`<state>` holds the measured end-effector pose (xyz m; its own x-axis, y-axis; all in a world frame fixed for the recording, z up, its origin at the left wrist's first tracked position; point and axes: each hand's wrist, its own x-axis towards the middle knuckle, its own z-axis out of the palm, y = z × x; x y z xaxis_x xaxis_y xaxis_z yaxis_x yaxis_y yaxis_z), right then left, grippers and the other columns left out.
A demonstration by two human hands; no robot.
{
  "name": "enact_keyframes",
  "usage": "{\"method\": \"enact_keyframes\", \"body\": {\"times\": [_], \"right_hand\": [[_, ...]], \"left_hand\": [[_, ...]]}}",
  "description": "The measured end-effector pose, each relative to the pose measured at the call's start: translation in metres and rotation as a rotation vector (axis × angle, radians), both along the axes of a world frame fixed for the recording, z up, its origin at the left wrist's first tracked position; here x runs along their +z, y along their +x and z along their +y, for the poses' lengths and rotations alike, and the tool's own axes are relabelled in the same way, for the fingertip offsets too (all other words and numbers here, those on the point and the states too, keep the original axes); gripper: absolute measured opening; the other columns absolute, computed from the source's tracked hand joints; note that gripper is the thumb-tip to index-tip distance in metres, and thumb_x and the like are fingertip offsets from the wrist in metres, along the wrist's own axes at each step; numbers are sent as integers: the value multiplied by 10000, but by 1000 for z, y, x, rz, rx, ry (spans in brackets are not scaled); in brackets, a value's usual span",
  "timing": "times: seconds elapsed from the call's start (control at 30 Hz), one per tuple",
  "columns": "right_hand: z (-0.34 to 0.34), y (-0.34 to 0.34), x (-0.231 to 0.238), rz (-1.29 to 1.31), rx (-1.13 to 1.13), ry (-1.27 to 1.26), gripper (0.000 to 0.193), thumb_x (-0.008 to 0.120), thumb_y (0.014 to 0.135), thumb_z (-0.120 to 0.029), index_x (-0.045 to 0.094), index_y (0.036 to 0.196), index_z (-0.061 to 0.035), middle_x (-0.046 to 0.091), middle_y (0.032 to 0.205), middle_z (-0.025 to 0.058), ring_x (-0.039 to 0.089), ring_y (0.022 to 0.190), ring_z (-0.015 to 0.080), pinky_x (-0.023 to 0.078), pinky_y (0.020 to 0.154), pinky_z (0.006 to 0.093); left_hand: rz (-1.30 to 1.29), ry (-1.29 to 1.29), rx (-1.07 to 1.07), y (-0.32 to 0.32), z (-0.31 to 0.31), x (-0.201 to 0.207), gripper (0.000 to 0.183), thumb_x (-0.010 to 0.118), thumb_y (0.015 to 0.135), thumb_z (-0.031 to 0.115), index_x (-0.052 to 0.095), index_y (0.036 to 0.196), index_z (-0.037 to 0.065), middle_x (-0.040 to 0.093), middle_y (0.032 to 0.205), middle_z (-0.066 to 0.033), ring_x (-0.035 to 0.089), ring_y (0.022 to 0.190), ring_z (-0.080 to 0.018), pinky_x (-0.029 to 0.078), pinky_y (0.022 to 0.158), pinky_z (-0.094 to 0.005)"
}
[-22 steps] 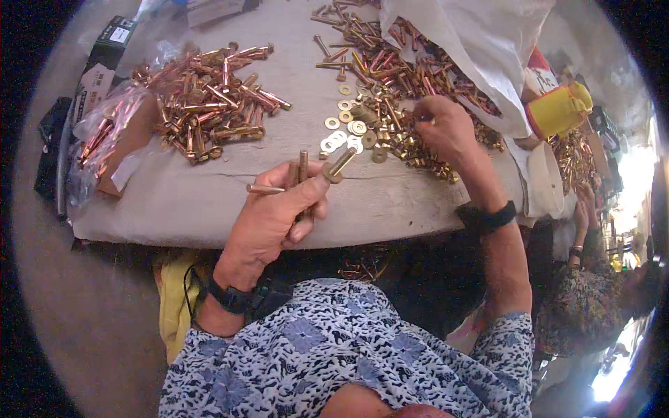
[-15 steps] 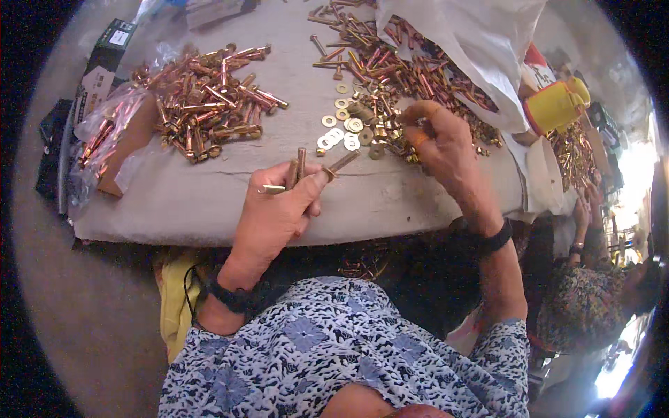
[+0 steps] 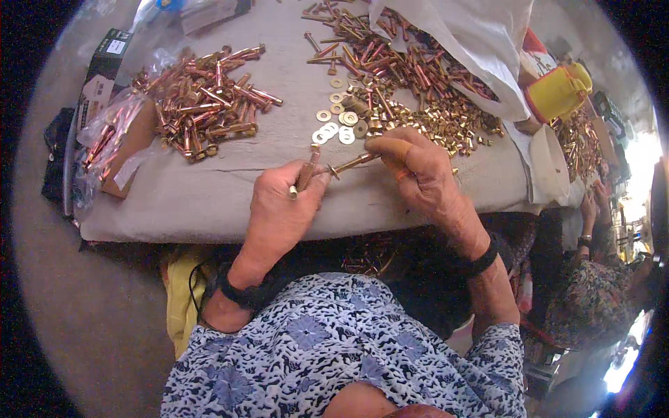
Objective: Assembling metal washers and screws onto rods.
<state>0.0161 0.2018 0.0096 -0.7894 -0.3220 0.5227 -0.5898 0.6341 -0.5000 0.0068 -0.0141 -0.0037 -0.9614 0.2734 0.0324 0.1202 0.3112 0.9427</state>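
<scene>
My left hand (image 3: pixel 280 207) is closed around several brass-coloured bolts (image 3: pixel 306 175), whose ends stick out between the fingers. From its thumb and fingertips one bolt (image 3: pixel 355 164) points right, with a washer (image 3: pixel 333 171) on it near the thumb. My right hand (image 3: pixel 425 177) is closed at that bolt's far end, an orange covering (image 3: pixel 390 147) on one finger. Whatever its fingertips pinch there is hidden. Just beyond the hands lie loose flat washers (image 3: pixel 323 115) and a heap of small golden nuts (image 3: pixel 456 131).
A pile of bolts (image 3: pixel 209 104) lies at the left, beside a bagged cardboard box (image 3: pixel 132 150). More bolts (image 3: pixel 411 66) spill from a white sack (image 3: pixel 474 35) at the far right. A yellow container (image 3: pixel 557 94) stands beyond it. Another person's hands (image 3: pixel 592 202) are at the right edge.
My right hand has come from the nut heap toward the left and nearer me, to the end of the protruding bolt. The left hand still holds its bolts.
</scene>
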Motion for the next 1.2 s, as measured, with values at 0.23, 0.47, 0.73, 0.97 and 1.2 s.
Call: {"method": "enact_keyframes", "body": {"times": [0.23,0.47,0.73,0.97,1.2], "right_hand": [[-26,17,20,-399,-52,-308,229,550,829,-70,570,1057,-67,601,747,126,596,671,274,478,623,328],[-53,11,19,-593,67,-362,280,515,883,-234,553,1085,-44,627,800,174,627,708,270,480,606,345],[-70,-36,-10,-16,-88,519,205,565,713,-107,531,909,-58,553,790,147,588,636,343,484,529,433],[-59,-27,-21,56,-89,119,200,594,780,-69,584,979,-54,601,848,96,610,676,223,475,556,321],[-55,8,5,-599,-61,-680,186,499,872,-49,537,1046,5,609,837,70,606,672,129,500,612,261]], "left_hand": [[244,-80,-70,3,-2,4,121,599,796,101,612,848,-8,440,530,-78,393,499,-104,357,473,-291],[70,-4,-143,4,-24,8,182,606,810,135,624,930,-1,484,553,-15,423,505,-70,364,467,-255],[-237,110,54,0,-42,20,144,581,846,156,623,848,18,480,559,42,423,486,-31,325,422,-213],[-232,161,31,-3,-38,16,162,599,832,160,615,816,0,477,568,40,450,502,-43,354,442,-223],[-193,66,-36,-3,-27,13,167,600,823,159,616,797,-5,479,546,23,458,499,-52,365,448,-241]]}}
